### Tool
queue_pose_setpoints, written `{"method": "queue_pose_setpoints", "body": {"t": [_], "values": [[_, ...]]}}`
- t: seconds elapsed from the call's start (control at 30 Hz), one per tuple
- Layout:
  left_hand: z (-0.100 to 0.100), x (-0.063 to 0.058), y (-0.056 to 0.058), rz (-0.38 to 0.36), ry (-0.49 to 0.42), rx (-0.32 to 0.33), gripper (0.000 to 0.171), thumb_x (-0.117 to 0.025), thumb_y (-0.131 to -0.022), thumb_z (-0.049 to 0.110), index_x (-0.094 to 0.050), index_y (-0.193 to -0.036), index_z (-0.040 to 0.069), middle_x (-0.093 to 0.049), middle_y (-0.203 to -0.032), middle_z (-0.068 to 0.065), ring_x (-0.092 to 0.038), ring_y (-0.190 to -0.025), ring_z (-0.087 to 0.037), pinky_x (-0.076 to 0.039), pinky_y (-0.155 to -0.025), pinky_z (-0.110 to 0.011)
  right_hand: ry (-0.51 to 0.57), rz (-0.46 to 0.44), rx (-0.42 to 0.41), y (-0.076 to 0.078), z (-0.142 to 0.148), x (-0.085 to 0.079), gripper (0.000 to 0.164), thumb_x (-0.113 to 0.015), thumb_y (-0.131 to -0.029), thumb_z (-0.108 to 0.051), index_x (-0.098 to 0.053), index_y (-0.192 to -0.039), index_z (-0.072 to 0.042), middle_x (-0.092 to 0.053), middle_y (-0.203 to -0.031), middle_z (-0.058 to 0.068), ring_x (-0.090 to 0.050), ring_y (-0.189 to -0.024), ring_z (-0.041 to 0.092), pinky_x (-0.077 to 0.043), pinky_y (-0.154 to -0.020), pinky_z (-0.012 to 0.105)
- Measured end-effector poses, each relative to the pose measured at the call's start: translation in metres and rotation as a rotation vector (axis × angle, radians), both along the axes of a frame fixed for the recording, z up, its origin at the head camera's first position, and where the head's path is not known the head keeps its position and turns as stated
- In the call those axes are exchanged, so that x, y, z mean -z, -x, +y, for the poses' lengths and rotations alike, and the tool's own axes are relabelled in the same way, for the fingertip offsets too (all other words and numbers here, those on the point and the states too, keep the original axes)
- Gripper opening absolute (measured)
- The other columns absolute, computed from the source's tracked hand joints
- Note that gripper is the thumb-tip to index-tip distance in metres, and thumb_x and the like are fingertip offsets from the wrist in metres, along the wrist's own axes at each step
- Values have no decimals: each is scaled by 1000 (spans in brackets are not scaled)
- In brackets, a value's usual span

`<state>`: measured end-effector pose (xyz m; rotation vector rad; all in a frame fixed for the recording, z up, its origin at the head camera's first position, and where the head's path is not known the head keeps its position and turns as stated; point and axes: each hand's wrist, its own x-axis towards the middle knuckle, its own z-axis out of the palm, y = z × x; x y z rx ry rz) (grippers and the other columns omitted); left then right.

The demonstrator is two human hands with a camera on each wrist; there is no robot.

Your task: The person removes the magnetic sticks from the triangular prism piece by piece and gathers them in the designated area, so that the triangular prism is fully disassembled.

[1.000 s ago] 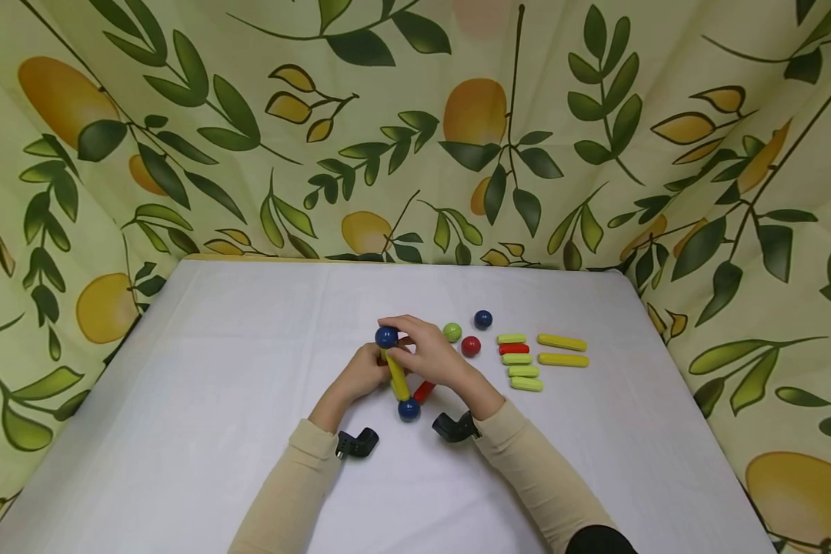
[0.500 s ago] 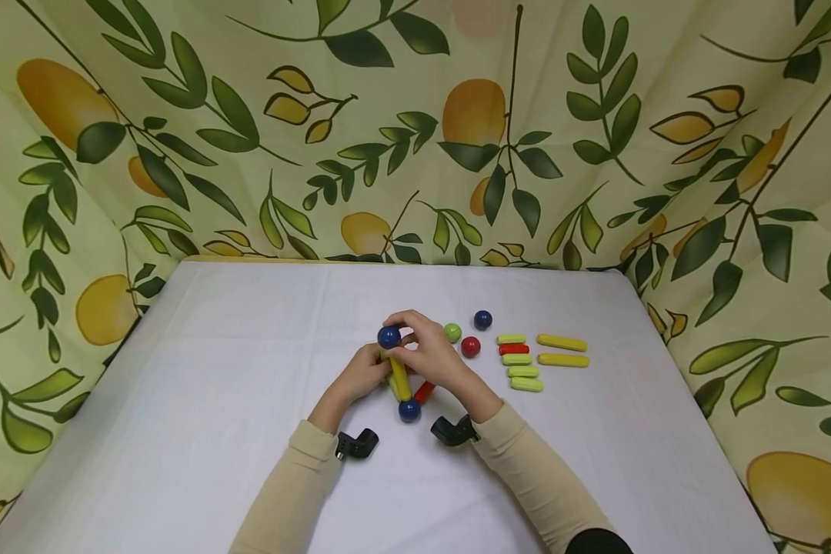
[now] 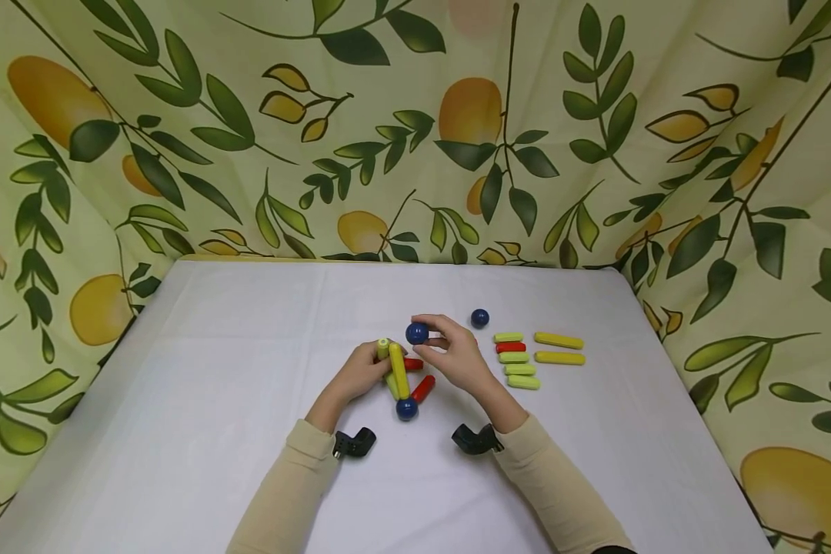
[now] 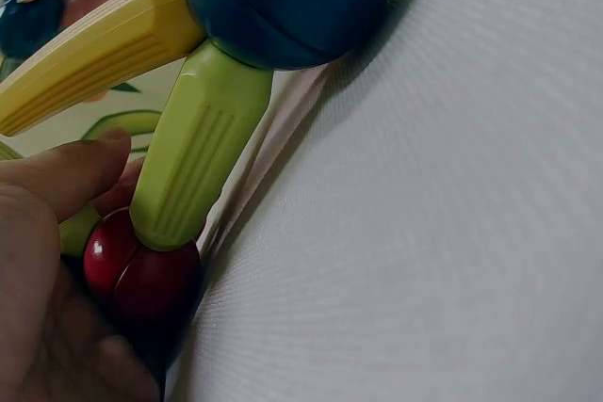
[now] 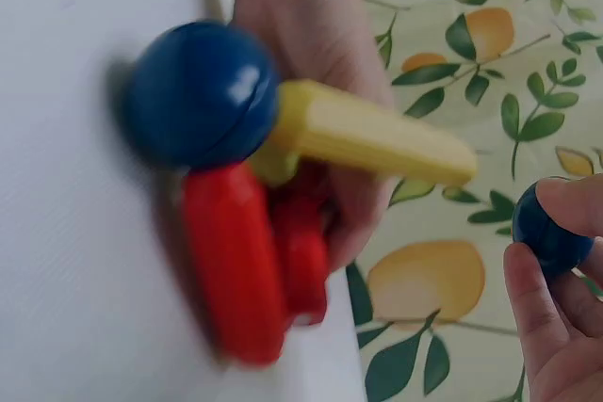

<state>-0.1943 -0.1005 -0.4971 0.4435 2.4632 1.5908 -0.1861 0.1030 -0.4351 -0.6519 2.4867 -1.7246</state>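
Note:
In the head view my right hand [image 3: 457,355] pinches a blue ball [image 3: 417,333] between thumb and fingers, apart from the rods. My left hand [image 3: 360,375] grips a light green rod [image 3: 383,348] that stands up from a joined rod-and-ball build. A yellow rod [image 3: 398,371] slants upward from another blue ball [image 3: 406,408] resting on the table, its upper end bare. A red rod [image 3: 424,388] also joins that ball. The left wrist view shows a red ball [image 4: 141,270] by my left fingers, joined to a lower light green rod [image 4: 203,148]. A second red rod [image 5: 301,256] is partly hidden.
Right of my hands on the white table [image 3: 249,323] lie short light green rods [image 3: 514,358], a red rod [image 3: 510,348] and two yellow rods [image 3: 559,358]. A loose blue ball [image 3: 480,318] sits behind them. A patterned curtain [image 3: 402,154] surrounds the table's back and sides.
My right hand has moved right with the blue ball, away from the tops of the yellow and light green rods. It now covers the loose green and red balls. My left hand stays in place.

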Motion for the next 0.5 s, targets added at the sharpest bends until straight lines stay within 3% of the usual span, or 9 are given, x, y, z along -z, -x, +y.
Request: {"method": "queue_pose_setpoints", "body": {"t": [0.23, 0.5], "values": [[2, 0, -1, -51, -18, -9, 22, -52, -95, 10, -68, -109, 9, -68, -104, -7, -54, -82, -15, -46, -75, -27, -29, -46, 83, -9, 25, 16, 46, -69, -84, -3, -57, -128, -7, -56, -131, 12, -58, -113, 26, -51, -89, 30], [3, 1, -1, -87, -28, -24, 20, -53, -95, 12, -68, -108, 10, -68, -103, -7, -54, -80, -14, -46, -72, -26, -28, -106, 168, -20, 49, 33, 46, -69, -82, 1, -57, -126, -1, -57, -127, 16, -57, -111, 30, -51, -90, 32]]}}
